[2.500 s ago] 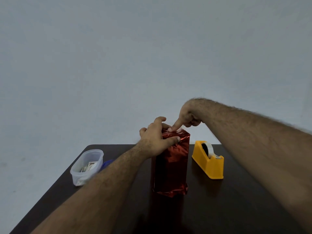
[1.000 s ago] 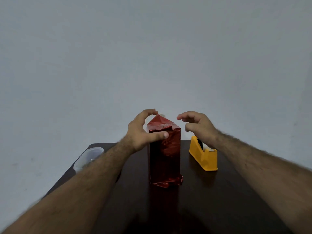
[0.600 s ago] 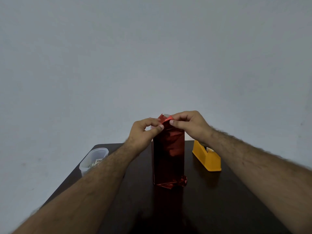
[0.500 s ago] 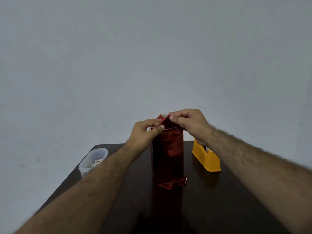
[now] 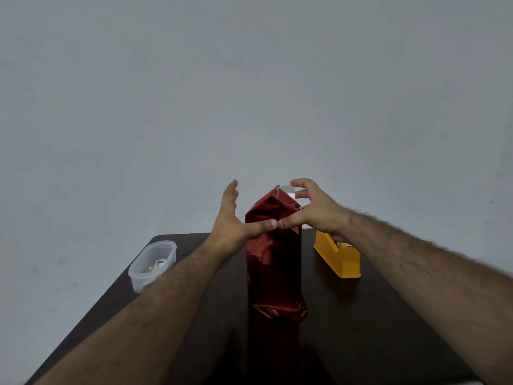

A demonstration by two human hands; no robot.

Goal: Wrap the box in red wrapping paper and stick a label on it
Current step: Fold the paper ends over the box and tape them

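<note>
Dark table (image 5: 361,329) against a plain grey wall (image 5: 249,79). Clear tub (image 5: 152,263) with some cards inside at my left, yellow tape dispenser (image 5: 337,255) at my right. Box (image 5: 273,262) stands upright mid-table in shiny red paper (image 5: 270,207), top flap sticking up in a peak, bottom edge crumpled. My left hand (image 5: 231,218) fingers straight and spread, thumb on the front. My right hand (image 5: 313,211) fingers curved round the top, thumb on the front, thumb tips meeting
</note>
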